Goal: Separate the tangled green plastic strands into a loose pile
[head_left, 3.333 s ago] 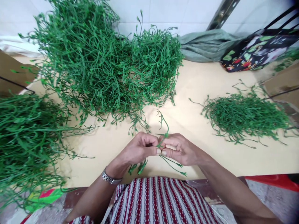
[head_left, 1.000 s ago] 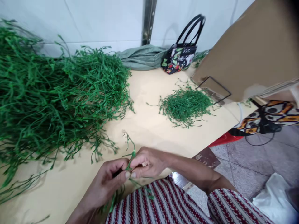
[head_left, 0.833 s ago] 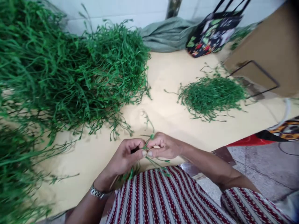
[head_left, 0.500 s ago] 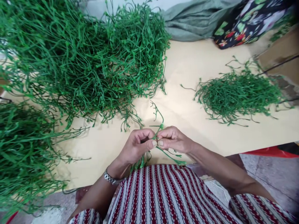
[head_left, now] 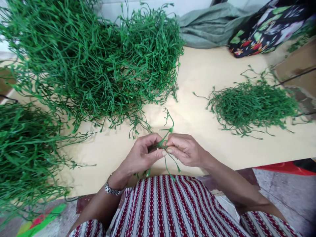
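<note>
Thin green plastic stems (head_left: 170, 130) are pinched between my two hands near the table's front edge. My left hand (head_left: 145, 152) is closed on them, thumb and forefinger together. From the other side my right hand (head_left: 185, 149) pinches the same stems, its fingertips almost touching the left thumb. One branched piece sticks up above the fingers, while thin ends hang below toward the striped shirt. The exact joint between the stems is hidden by the fingertips.
A large heap of green stems (head_left: 98, 65) covers the back left, another pile (head_left: 22, 154) the left edge. A smaller pile (head_left: 254, 105) lies at the right, beside a cardboard box (head_left: 298, 65). Grey-green cloth (head_left: 209, 26) and floral fabric (head_left: 264, 33) lie at the back.
The lower stem ends have swung from pointing right to hanging more downward. My right hand's fingers have curled in more. The view has shifted slightly, and a bright green and red item shows at lower left.
</note>
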`<state>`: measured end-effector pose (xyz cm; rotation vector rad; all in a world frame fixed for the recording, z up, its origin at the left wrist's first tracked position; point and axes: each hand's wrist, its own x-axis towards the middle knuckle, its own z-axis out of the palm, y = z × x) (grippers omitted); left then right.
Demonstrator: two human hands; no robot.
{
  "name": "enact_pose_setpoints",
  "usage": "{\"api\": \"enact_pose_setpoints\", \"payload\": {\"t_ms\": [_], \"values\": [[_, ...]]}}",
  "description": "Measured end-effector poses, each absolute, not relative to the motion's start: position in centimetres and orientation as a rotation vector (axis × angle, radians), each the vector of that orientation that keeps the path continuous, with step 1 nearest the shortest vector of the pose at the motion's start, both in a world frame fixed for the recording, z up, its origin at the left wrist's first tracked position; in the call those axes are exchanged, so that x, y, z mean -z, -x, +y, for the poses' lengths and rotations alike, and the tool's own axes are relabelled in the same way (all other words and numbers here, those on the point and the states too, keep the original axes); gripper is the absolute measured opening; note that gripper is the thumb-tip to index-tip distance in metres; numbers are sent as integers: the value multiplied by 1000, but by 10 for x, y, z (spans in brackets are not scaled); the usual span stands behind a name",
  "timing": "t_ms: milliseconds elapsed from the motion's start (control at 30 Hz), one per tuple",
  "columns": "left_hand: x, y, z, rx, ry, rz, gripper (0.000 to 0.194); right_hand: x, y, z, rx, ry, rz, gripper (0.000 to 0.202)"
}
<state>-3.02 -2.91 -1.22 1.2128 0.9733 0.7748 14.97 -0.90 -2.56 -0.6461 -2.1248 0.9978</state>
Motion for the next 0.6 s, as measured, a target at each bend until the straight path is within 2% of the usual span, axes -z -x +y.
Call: {"api": "enact_pose_setpoints", "payload": {"t_ms": [133, 267, 400, 500, 600], "values": [[8, 31, -29, -735, -1351, 1022, 11, 26, -148, -10, -720, 614, -2254, 16], [7, 28, -30, -795, -1385, 1011, 14, 24, -146, -13, -713, 570, -2293, 17], [9, 26, -33, -795, -1248, 919, 23, 21, -143, -17, -1164, 591, -2122, 22], [13, 23, -35, -786, -1105, 872, 23, 23, -141, -21, -1540, 631, -1904, 23], [15, 22, -34, -793, -1001, 874, 19, 29, -142, -25, -1778, 660, -1710, 24]]}}
